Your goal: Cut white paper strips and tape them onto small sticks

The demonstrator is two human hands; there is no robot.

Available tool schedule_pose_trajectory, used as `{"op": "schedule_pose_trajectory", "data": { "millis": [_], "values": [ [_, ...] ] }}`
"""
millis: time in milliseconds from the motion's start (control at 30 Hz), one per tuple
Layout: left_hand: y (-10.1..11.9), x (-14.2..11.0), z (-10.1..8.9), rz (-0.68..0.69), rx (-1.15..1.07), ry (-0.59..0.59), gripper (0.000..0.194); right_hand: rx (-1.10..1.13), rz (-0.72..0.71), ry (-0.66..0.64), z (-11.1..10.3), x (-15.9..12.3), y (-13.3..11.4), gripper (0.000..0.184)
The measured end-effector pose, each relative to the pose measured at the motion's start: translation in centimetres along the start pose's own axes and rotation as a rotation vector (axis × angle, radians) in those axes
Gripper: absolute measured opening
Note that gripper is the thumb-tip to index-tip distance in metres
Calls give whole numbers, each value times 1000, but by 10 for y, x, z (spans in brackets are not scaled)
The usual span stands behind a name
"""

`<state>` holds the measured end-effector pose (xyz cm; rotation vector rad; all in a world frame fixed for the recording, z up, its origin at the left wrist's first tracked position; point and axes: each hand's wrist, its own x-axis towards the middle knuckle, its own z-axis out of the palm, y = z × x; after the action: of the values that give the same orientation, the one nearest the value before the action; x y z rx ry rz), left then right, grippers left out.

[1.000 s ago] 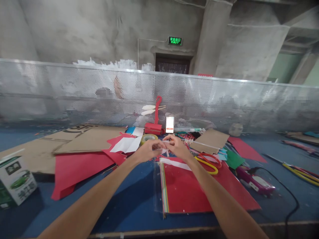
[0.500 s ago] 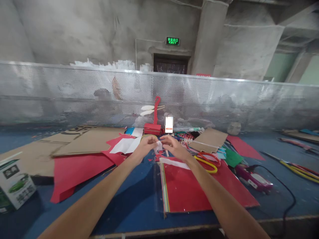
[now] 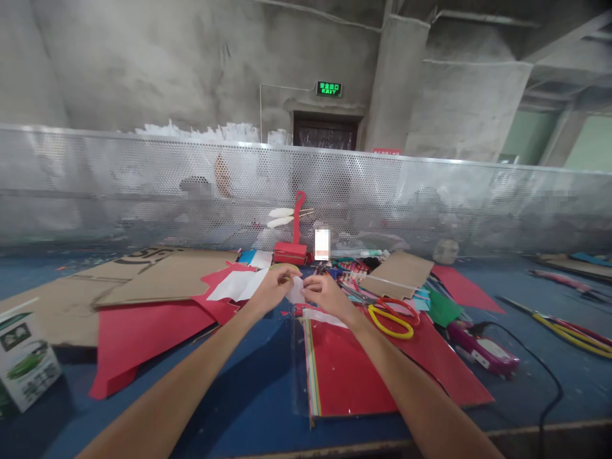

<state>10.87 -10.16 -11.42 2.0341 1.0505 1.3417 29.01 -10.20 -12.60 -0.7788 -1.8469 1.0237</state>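
A small piece of white paper (image 3: pixel 296 292) hangs between my two hands above the blue table. My left hand (image 3: pixel 276 286) pinches its upper left side, fingers closed. From the right, my right hand (image 3: pixel 326 293) has thumb and fingers pressed together on its edge. Behind my left hand shows part of a yellowish roll of tape (image 3: pixel 285 267). Below my right hand lies a stack of coloured paper (image 3: pixel 356 366) with a red sheet on top and a white strip (image 3: pixel 326 317) across its far edge. Yellow- and red-handled scissors (image 3: pixel 389 324) rest beside my right wrist.
Left are flat cardboard (image 3: pixel 162 277), red paper (image 3: pixel 143 338), a folded white sheet (image 3: pixel 234 285) and a printed carton (image 3: pixel 29 360). A red paper construction (image 3: pixel 291 252) and a lit phone (image 3: pixel 322 245) stand ahead. At right lie a purple corded device (image 3: pixel 482 349) and more scissors (image 3: pixel 557 322).
The white paper shows more fully between my hands, and my right hand has come slightly lower and left. My view has tilted up a little.
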Motion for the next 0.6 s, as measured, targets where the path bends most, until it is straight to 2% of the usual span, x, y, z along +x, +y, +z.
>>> {"op": "schedule_pose_trajectory", "data": {
  "millis": [333,600],
  "values": [
    [4,-1,-1,-46,-57,-23,12,-19,-81,-49,1,0,4,21],
    [-4,0,2,-80,-109,10,12,-52,-46,-80,0,-1,2,23]
  ]
}}
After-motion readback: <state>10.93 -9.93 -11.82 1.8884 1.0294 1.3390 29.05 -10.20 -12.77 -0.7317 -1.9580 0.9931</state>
